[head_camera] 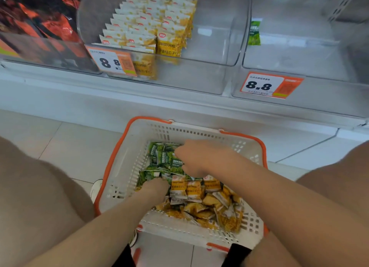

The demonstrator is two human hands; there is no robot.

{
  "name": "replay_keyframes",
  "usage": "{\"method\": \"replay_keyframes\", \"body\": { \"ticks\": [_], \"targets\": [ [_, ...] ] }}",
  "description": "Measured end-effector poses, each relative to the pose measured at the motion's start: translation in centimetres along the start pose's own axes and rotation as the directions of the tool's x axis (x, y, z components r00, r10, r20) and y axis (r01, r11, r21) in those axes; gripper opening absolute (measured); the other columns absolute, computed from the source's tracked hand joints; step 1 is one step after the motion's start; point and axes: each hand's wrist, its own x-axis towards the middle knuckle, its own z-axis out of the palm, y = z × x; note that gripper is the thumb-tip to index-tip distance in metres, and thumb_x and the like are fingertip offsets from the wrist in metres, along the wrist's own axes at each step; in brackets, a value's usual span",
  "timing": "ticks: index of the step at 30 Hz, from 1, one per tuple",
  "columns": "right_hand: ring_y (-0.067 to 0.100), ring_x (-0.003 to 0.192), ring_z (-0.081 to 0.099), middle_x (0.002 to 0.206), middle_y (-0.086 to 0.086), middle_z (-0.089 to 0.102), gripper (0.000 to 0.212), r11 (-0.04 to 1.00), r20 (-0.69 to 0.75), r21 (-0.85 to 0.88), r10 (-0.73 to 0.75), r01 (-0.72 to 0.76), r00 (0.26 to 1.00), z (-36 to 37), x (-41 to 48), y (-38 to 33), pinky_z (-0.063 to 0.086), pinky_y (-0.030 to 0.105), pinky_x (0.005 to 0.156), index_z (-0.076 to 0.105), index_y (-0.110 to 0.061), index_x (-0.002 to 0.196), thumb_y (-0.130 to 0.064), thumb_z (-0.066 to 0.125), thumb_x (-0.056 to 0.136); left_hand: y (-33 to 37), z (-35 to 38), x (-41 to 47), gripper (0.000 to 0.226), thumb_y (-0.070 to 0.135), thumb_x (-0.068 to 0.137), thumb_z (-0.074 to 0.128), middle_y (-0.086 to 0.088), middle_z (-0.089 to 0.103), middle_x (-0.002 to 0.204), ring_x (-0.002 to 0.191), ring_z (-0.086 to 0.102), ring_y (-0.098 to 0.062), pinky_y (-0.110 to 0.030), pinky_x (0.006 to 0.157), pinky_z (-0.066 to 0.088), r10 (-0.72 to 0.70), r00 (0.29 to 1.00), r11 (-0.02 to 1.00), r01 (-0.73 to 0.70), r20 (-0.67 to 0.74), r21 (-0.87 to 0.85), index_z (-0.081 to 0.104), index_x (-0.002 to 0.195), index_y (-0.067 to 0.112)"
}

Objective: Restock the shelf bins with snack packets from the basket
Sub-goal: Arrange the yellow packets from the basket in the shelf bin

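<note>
A white basket with an orange rim (119, 153) stands on the floor between my knees. Green snack packets (159, 157) fill its far left part and yellow packets (207, 205) its near right part. My right hand (201, 159) lies over the green packets, with thumb and fingers curled round a few of them. My left hand (156, 190) digs into the pile where green meets yellow, its fingers curled down among green packets and their tips hidden. On the shelf above, the middle clear bin (215, 47) holds rows of yellow packets (151, 25). The right clear bin (295, 53) holds one green packet (254, 33).
A left bin (40, 47) holds red and black packets. Orange price tags (269, 85) hang on the bin fronts. The white shelf ledge (139, 99) juts out just beyond the basket. My knees flank the basket, and a shoe (96, 189) shows at its left side.
</note>
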Motion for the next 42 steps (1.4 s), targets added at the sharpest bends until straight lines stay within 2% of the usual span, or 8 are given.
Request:
{"method": "replay_keyframes", "body": {
  "ticks": [6,14,19,26,31,34,38,42],
  "targets": [
    [0.019,0.072,0.059,0.087,0.002,0.055,0.011,1.000,-0.016,0.015,-0.007,0.008,1.000,-0.7,-0.7,-0.3,0.045,0.032,0.052,0.055,-0.016,0.101,-0.007,0.050,0.098,-1.5,-1.0,0.5,0.021,0.011,0.102,0.055,-0.012,0.066,0.121,0.109,0.066,-0.030,-0.040,0.088,0.055,0.012,1.000,1.000,-0.012,-0.010,0.008,0.062,0.120,0.007],
    [0.024,0.079,0.058,0.097,0.002,0.051,0.018,0.993,-0.151,0.116,0.047,-0.030,0.987,-3.4,-2.5,2.3,0.048,0.036,0.062,0.059,-0.023,0.109,-0.011,0.049,0.100,-5.1,-8.0,-2.5,0.014,0.017,0.109,0.047,-0.003,0.057,0.093,0.088,0.057,-0.024,-0.034,0.074,0.047,0.072,0.972,0.905,-0.158,-0.225,-0.395,0.060,0.106,0.012],
    [0.026,0.099,0.057,0.106,-0.002,0.055,0.031,0.981,-0.391,0.187,0.020,0.058,0.920,-4.6,-4.5,3.6,0.050,0.045,0.082,0.050,-0.032,0.105,-0.007,0.063,0.090,-4.7,-14.0,-8.2,0.028,0.016,0.113,0.037,-0.008,0.064,0.090,0.074,0.067,-0.019,-0.032,0.066,0.060,0.067,0.914,0.522,-0.373,-0.400,-0.767,0.064,0.118,0.017],
    [0.018,0.097,0.058,0.104,-0.010,0.058,0.042,0.918,-0.632,0.292,-0.025,0.268,0.775,-6.2,-5.1,2.7,0.050,0.044,0.084,0.052,-0.032,0.105,-0.012,0.077,0.078,-4.4,-19.7,-14.5,0.028,0.002,0.109,0.039,-0.006,0.065,0.072,0.058,0.052,-0.016,-0.028,0.055,0.044,0.082,0.885,0.064,-0.463,-0.458,-0.884,0.065,0.117,0.006],
    [0.006,0.078,0.067,0.090,-0.011,0.073,0.016,0.796,-0.673,0.553,0.252,0.247,0.695,-7.2,-4.8,3.8,0.051,0.027,0.069,0.068,-0.029,0.108,-0.030,0.072,0.093,-4.9,-21.0,-17.1,0.038,0.039,0.111,0.045,-0.016,0.076,0.113,0.095,0.074,-0.028,-0.035,0.081,0.061,0.038,0.868,0.015,-0.496,-0.496,-0.868,0.071,0.121,0.013],
    [0.011,0.068,0.072,0.080,-0.005,0.074,0.008,0.663,-0.603,0.702,0.358,0.260,0.713,-7.1,-4.4,3.7,0.059,0.037,0.065,0.070,-0.023,0.102,-0.028,0.071,0.096,-5.4,-20.3,-17.5,0.040,0.041,0.102,0.059,-0.009,0.071,0.129,0.121,0.067,-0.024,-0.044,0.099,0.058,0.106,0.778,-0.009,-0.621,-0.619,-0.783,0.069,0.131,0.014],
    [0.018,0.077,0.076,0.092,0.004,0.078,0.023,0.310,-0.452,0.888,0.452,0.340,0.769,-7.3,-4.3,2.7,0.064,0.037,0.072,0.070,-0.013,0.115,-0.022,0.076,0.094,-5.4,-19.6,-17.9,0.037,0.011,0.088,0.081,-0.007,0.076,0.118,0.114,0.069,-0.035,-0.052,0.096,0.059,0.064,0.676,0.057,-0.737,-0.734,-0.674,0.072,0.124,0.015],
    [0.012,0.085,0.071,0.097,0.005,0.079,0.020,0.161,-0.357,0.934,0.461,0.318,0.812,-7.6,-4.5,2.3,0.058,0.031,0.081,0.075,-0.014,0.111,-0.020,0.078,0.091,-5.2,-20.0,-18.3,0.040,0.006,0.081,0.087,-0.010,0.078,0.108,0.102,0.072,-0.042,-0.059,0.091,0.059,-0.020,0.665,0.058,-0.745,-0.747,-0.665,0.072,0.118,0.013]
  ]
}}
